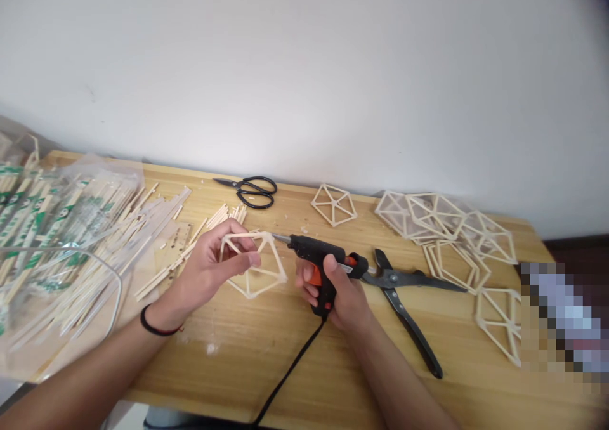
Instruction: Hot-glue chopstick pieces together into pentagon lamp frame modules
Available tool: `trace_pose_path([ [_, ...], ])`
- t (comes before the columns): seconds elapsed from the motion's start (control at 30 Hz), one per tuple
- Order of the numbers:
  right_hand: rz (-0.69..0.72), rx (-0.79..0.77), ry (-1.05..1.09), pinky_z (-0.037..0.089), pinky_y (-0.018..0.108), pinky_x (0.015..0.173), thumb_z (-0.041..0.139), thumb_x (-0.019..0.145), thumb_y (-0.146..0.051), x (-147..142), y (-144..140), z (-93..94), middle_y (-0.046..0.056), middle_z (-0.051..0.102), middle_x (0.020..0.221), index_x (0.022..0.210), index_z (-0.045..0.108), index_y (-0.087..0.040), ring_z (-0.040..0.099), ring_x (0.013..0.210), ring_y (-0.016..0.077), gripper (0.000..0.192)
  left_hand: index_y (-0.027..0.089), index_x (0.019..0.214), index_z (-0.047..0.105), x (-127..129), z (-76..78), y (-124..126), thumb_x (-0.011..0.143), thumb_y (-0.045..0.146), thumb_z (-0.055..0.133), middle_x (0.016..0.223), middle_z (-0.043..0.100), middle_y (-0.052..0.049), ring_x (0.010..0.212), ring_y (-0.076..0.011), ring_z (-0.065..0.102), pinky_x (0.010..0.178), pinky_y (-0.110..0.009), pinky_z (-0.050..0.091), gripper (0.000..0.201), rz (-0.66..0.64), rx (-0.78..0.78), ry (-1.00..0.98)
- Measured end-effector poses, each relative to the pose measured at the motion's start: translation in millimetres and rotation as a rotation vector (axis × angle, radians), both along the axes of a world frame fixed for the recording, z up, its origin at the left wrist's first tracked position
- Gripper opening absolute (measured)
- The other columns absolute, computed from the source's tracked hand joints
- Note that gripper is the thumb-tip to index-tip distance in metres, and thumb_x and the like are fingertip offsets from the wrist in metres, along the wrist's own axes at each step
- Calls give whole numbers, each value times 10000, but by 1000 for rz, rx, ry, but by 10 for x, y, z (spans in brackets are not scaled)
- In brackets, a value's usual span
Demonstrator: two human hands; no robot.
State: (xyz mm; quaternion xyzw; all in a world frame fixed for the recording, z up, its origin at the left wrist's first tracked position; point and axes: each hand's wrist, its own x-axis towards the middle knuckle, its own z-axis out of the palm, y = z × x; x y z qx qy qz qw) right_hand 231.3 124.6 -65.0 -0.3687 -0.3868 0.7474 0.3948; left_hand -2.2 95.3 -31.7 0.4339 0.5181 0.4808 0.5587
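My left hand (pixel 221 262) pinches a small wooden stick frame (pixel 254 287), a many-sided outline with spokes meeting inside, and holds it tilted above the table. My fingers cover part of its left side. In my right hand (pixel 342 290) is a black hot glue gun (pixel 318 252) with an orange trigger, its metal nozzle pointing left. The nozzle tip is at the frame's top corner; whether it touches the joint I cannot tell. A black cord (pixel 290 366) runs down from the gun's handle to the table's front edge.
Black-handled scissors (pixel 257 192) lie at the back. Large metal snips (pixel 404 290) rest right of the glue gun. More stick frames (pixel 435 217) are piled at the right, with a single frame (pixel 333 205) near the wall. Packaged chopsticks (pixel 61 227) and loose sticks (pixel 143 240) cover the left.
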Motion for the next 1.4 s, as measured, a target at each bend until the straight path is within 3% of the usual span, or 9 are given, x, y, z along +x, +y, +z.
trace_pose_path([
  [0.57,-62,1,-28,394,209,383,783,802,-761,-37,24,23,18,622,669,692,689,-193,399,472,92,586,201,834,657,31,33,40,855,296,866,735,640,52,594,-75,511,564,-212,382,230,29,-9,16],
  [0.9,-14,-14,19,400,218,418,787,807,-757,-43,5,-9,24,629,652,683,702,-183,407,478,91,593,202,865,669,16,-4,44,863,335,870,782,673,41,630,-81,543,593,-206,428,241,3,-34,-2],
  [1.4,6,-33,40,393,212,451,785,808,-767,-57,14,3,14,638,655,704,709,-184,414,484,82,597,192,867,657,18,8,34,852,338,873,784,643,36,642,-87,514,588,-213,390,261,-47,-46,25],
])
